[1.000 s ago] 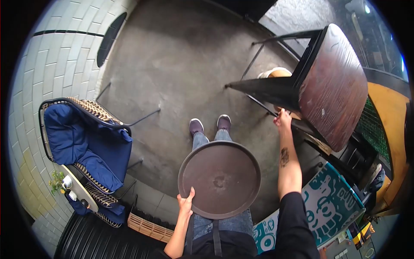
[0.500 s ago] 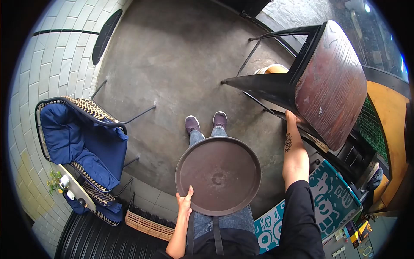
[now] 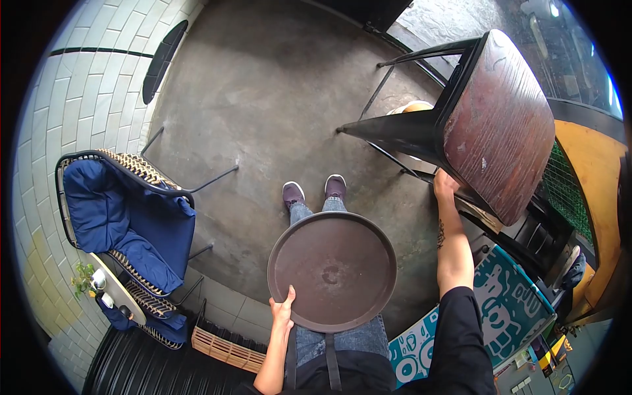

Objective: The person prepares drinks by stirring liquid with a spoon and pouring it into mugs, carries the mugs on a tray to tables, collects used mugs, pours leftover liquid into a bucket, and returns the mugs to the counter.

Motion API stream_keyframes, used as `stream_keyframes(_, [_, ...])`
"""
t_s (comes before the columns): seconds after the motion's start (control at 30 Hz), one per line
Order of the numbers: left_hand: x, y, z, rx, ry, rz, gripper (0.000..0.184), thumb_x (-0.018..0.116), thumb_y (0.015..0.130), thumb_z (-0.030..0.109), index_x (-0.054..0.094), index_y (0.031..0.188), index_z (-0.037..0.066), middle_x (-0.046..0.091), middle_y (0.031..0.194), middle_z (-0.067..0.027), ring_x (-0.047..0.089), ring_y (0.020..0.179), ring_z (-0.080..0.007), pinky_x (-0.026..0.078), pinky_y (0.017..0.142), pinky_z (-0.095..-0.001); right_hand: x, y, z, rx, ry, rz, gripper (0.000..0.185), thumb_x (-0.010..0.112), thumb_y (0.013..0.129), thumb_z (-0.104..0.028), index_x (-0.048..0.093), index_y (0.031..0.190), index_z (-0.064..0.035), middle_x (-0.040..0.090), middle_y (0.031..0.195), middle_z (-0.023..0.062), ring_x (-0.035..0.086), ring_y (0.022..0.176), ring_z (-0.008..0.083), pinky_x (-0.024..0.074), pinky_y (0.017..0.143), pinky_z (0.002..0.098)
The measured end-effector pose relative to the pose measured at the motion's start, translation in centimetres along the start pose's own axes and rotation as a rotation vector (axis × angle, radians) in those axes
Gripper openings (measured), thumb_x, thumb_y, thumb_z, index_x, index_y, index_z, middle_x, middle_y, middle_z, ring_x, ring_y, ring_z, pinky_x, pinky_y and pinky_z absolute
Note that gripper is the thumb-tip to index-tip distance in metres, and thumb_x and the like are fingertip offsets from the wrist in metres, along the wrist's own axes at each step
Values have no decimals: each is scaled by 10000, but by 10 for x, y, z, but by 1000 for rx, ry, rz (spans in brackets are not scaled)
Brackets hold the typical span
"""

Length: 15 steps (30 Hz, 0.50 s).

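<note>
Grey floor lies below. Before the jeans, left hand pinches the round tray at its near-left rim, apparently for steadiness; right hand, half hidden by the stool, I cannot judge.

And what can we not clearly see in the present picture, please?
Head view: right hand, fingers mostly hidden by the black stool with red-brown wooden seat; grip unclear.
Head view: left hand, fingers hidden beneath the round dark-brown tray.
Head view: pale round container, mostly hidden by the same stool.
</note>
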<state>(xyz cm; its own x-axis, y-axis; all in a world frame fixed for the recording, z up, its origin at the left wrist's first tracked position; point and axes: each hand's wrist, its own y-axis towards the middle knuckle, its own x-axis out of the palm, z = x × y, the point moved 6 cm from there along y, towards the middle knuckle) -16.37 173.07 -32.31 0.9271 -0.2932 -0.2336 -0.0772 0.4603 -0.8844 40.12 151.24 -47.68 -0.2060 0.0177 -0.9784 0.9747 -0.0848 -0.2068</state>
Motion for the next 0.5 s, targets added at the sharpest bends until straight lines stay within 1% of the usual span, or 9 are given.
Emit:
stream_keyframes(0.13, [-3, 0, 5, -76, 18, -7, 582, 830, 768, 292, 589, 1181, -42, 631, 1128, -166, 607, 1013, -257, 514, 868, -405, -16, -24, -20, -196, -88, 174, 296, 606, 892, -330, 703, 1042, -94, 686, 927, 188, 657, 750, 412, 505, 709, 491])
stream_keyframes(0.17, [-2, 3, 4, -78, 17, -22, 593, 832, 765, 291, 583, 1188, -43, 627, 1131, -172, 607, 1018, -264, 518, 869, -417, -18, -31, -24, -234, -66, 201, 301, 607, 890, -331, 707, 1049, -95, 690, 934, 192, 659, 756, 418, 504, 715, 493])
stream_keyframes(0.2, [-2, 5, 7, -71, 22, -30, 593, 832, 765, 291, 583, 1188, -43, 627, 1131, -172, 607, 1018, -264, 518, 869, -417, -19, -36, -24, -186, 122, 173, 292, 604, 896, -330, 727, 982, -79, 695, 841, 190, 660, 753, 409, 501, 702, 488])
stream_keyframes(0.23, [-1, 5, 11, -76, 26, -26, 590, 829, 769, 283, 579, 1192, -44, 626, 1133, -170, 608, 1018, -264, 521, 870, -419, -36, -50, -37, -158, 330, 86, 256, 627, 877, -284, 680, 880, -33, 651, 747, 177, 675, 756, 317, 499, 697, 447])
stream_keyframes(0.27, [-2, 5, 14, -82, 30, -21, 586, 826, 773, 274, 575, 1195, -45, 625, 1135, -168, 609, 1019, -264, 524, 872, -420, -37, -61, -38, -149, 331, 91, 256, 627, 877, -284, 680, 880, -33, 651, 747, 177, 675, 756, 317, 499, 697, 447])
stream_keyframes(0.33, [-4, 11, 14, -83, 15, -61, 573, 821, 779, 264, 575, 1196, -42, 625, 1135, -166, 611, 1018, -264, 527, 869, -421, -20, -79, -28, 22, 626, -197, 318, 638, 898, -330, 649, 762, -43, 573, 596, 70, 614, 595, 199, 461, 575, 389])
stream_keyframes(0.37, [-6, 14, 13, -87, -8, -93, 560, 816, 785, 254, 575, 1196, -40, 625, 1136, -164, 613, 1017, -264, 530, 866, -421, -12, -96, -23, 108, 836, -368, 353, 611, 935, -360, 611, 758, -55, 496, 552, 6, 515, 506, 107, 395, 485, 305])
stream_keyframes(0.47, [-15, 19, 16, -62, 4, -144, 527, 810, 792, 241, 589, 1188, -28, 632, 1131, -159, 617, 1011, -254, 535, 857, -407, -46, -169, -32, 183, 1172, -541, 323, 555, 981, -344, 553, 777, -94, 422, 559, -47, 460, 447, 67, 322, 412, 213])
stream_keyframes(0.5, [-20, 23, 19, -47, 13, -159, 527, 810, 792, 241, 589, 1188, -28, 632, 1131, -159, 617, 1011, -254, 535, 857, -407, -63, -192, -35, 182, 1198, -577, 319, 549, 985, -341, 554, 794, -86, 447, 574, -40, 471, 451, 71, 333, 413, 217])
